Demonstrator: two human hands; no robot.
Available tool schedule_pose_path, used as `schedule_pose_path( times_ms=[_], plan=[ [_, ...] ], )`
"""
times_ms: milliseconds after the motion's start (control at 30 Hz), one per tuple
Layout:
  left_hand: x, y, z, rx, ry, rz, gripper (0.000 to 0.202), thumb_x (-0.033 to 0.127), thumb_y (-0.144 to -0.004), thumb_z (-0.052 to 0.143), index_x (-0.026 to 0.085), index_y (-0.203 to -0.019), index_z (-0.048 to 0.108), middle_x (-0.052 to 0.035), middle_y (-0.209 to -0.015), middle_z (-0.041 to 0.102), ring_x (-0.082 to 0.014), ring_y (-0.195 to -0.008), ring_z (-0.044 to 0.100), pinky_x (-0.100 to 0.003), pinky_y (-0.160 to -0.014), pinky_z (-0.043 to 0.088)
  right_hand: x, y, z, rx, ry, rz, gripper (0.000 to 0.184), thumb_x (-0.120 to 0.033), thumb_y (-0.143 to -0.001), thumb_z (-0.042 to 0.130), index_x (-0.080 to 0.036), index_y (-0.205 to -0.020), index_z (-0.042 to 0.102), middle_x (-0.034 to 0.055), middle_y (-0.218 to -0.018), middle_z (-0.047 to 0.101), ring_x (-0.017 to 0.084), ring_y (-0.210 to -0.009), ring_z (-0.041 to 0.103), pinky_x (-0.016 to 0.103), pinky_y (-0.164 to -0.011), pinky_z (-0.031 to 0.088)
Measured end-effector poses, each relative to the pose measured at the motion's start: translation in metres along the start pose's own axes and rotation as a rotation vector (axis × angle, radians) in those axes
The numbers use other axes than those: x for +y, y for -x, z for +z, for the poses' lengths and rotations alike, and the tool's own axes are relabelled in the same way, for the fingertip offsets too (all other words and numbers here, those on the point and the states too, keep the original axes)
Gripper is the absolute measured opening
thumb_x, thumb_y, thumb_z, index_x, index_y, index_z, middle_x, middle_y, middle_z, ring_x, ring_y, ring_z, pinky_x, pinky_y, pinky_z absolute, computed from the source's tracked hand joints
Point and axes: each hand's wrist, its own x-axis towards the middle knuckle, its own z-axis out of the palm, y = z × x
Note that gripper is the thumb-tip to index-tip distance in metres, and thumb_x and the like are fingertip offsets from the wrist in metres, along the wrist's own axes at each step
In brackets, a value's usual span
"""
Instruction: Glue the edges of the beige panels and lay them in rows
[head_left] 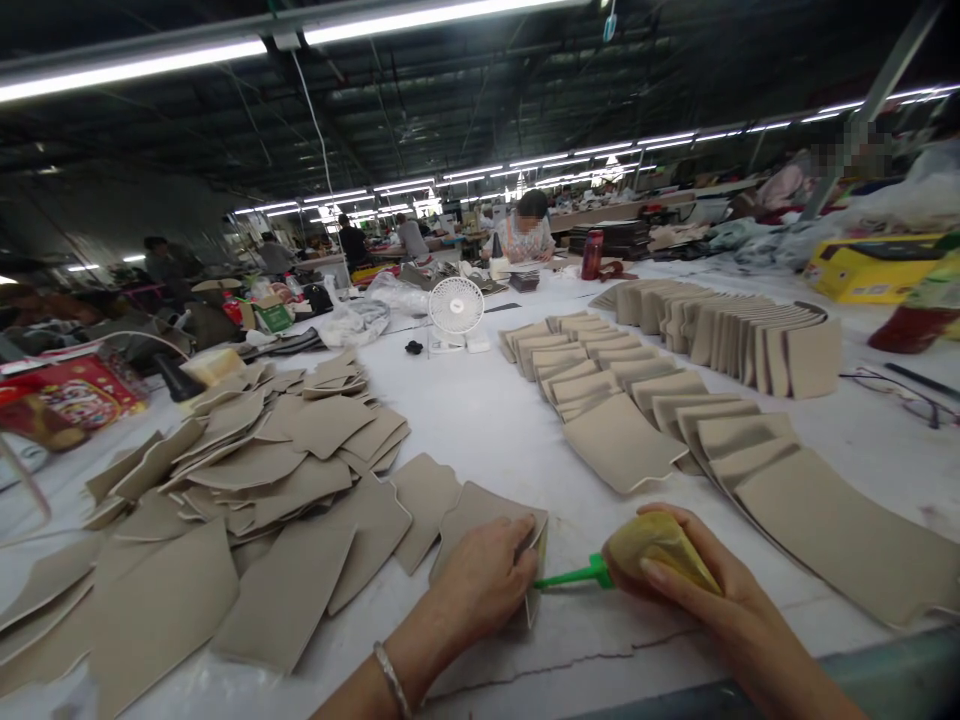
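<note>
My right hand (pixel 709 580) is wrapped round a yellowish squeeze bottle (pixel 652 553) with a long green nozzle, tilted on its side. The nozzle's tip meets the near right edge of a taupe leather-like panel (pixel 469 515). My left hand (pixel 487 570), a bangle on its wrist, grips that panel by this edge, which looks lifted or folded; the underside is mostly hidden. Just left of it lies another shaped panel (pixel 426 500), beside a loose heap of similar taupe pieces (pixel 285 470).
Overlapping rows of taupe panels (pixel 622 440) run along the right of the white table (pixel 450 410). A small white fan (pixel 456 310) stands further back. Glasses (pixel 911 400) and a yellow box (pixel 862 270) are at the right. Across the table a person (pixel 523 235) bends over work.
</note>
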Motion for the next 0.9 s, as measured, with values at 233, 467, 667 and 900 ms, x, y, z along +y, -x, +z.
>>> schedule_pose_path(
  times_ms=[233, 467, 667, 900],
  plan=[
    [-0.002, 0.003, -0.001, -0.013, -0.005, 0.017, 0.037, 0.024, -0.092, 0.035, 0.023, -0.121, 0.058, -0.0055, -0.110, 0.067, -0.0233, -0.102, 0.061, -0.033, -0.092, 0.047, -0.003, 0.001, 0.001, 0.050, 0.068, -0.028, 0.060, -0.055, -0.074, 0.073, -0.026, -0.121, 0.050, 0.0026, -0.100, 0.066, 0.028, -0.095, 0.062, 0.036, -0.083, 0.049],
    [0.000, 0.005, 0.000, -0.009, -0.045, -0.010, 0.044, 0.024, -0.089, 0.035, 0.022, -0.128, 0.054, -0.0066, -0.109, 0.065, -0.0248, -0.100, 0.061, -0.035, -0.088, 0.048, -0.003, 0.002, 0.004, 0.051, 0.070, -0.023, 0.055, -0.055, -0.076, 0.071, -0.026, -0.119, 0.051, 0.0014, -0.099, 0.066, 0.027, -0.094, 0.062, 0.034, -0.084, 0.048],
    [0.000, 0.005, -0.002, -0.014, -0.047, 0.001, 0.043, 0.022, -0.087, 0.036, 0.023, -0.126, 0.054, -0.0057, -0.106, 0.065, -0.0233, -0.098, 0.061, -0.033, -0.087, 0.047, -0.002, 0.011, 0.007, -0.043, 0.054, 0.030, 0.057, -0.056, -0.077, 0.071, -0.026, -0.120, 0.049, 0.0025, -0.103, 0.066, 0.027, -0.098, 0.061, 0.032, -0.080, 0.049],
    [0.002, 0.006, -0.002, -0.030, -0.052, -0.006, 0.041, 0.025, -0.089, 0.034, 0.021, -0.126, 0.053, -0.0069, -0.107, 0.064, -0.0249, -0.099, 0.060, -0.034, -0.088, 0.047, -0.002, 0.013, 0.005, 0.041, 0.057, -0.002, 0.055, -0.057, -0.078, 0.070, -0.029, -0.121, 0.048, 0.0010, -0.100, 0.064, 0.026, -0.097, 0.060, 0.034, -0.085, 0.046]
  ],
)
